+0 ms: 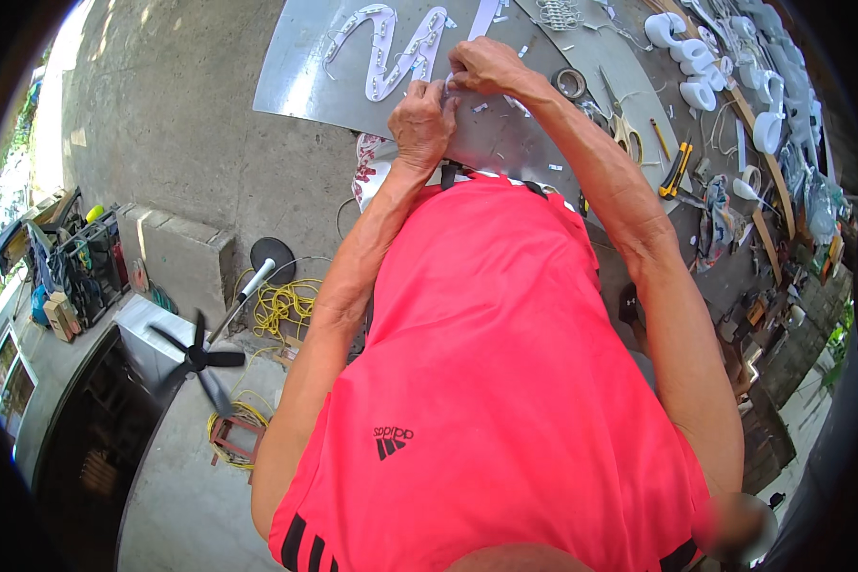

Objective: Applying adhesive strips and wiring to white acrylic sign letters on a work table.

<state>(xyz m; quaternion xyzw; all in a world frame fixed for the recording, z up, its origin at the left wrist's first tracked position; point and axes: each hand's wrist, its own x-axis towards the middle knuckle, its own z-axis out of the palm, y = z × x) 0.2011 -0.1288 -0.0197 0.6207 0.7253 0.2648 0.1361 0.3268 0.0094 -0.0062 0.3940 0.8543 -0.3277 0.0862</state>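
Observation:
At the near edge of a grey metal sheet (300, 71), my left hand (423, 124) and my right hand (489, 67) meet with their fingertips pinched together. A small whitish bit shows between them, too small and covered to name. Just beyond my left hand lies a pale, wavy letter-shaped piece (378, 57) with small light modules and thin wire fixed along it. A second pale strip (484, 17) lies past my right hand, partly cut off by the upper edge. Small white scraps (479, 108) are scattered on the sheet around my fingers.
Right of my hands lie a tape roll (569, 84), scissors (626, 136), a pencil (660, 140) and a yellow-black box cutter (675, 172). White curled shapes (698, 93) crowd the far right. On the left stand a fan (196, 358) and yellow cord (286, 307).

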